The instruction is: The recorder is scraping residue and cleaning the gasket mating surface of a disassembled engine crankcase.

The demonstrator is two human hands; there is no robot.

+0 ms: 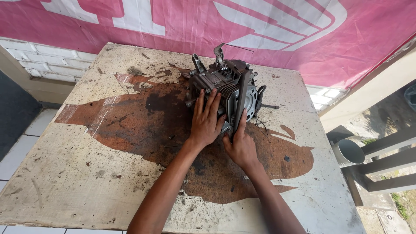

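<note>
- The left hand (206,123) lies flat on the small grey engine (225,89), fingers spread and pressed against its finned side, not clasped round anything.
- The right hand (240,145) sits just beside the left, its fingers reaching up to a dark flat bar (240,102) that leans across the engine's round face; whether they pinch the bar or only touch it, I cannot tell.
- The engine stands directly ahead of both hands, on the far middle of the worn bench (86,173) (white top peeled to a rusty brown patch under the wrists).
- Beyond the engine hangs a pink banner (173,21).
- Off to the right hand's side, past the bench edge, is a white pipe end (346,152).
</note>
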